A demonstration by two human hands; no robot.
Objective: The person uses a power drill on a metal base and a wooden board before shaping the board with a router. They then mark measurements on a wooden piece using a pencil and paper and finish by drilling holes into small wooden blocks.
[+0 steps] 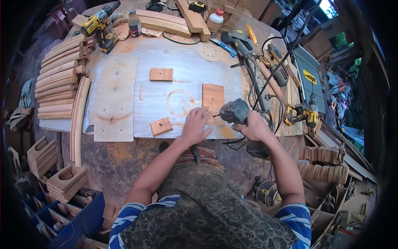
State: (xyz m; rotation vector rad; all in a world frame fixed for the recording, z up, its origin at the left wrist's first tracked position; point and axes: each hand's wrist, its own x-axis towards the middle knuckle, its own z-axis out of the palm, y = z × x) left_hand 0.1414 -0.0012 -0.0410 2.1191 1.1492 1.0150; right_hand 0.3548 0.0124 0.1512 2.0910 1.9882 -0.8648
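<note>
My right hand (253, 126) is wrapped round the grip of a dark power drill (234, 111), its thin bit pointing left. The bit's tip overlaps the near part of a reddish-brown wooden block (213, 93), which has a small dark hole in it. My left hand (195, 124) steadies the block's near left corner, fingers along its side and thumb at the near end. Left of that hand lies a smaller wooden block (161, 126) with a dark hole. Another small holed block (161, 74) lies farther back on the pale worktop (153, 99).
Rounded wooden rails (60, 79) are stacked at the left beside a flat holed board (114, 99). A yellow drill (99, 29), a bottle (134, 24), a utility knife (224, 47) and cables (253, 79) line the back and right. Another yellow drill (304, 113) lies on the right.
</note>
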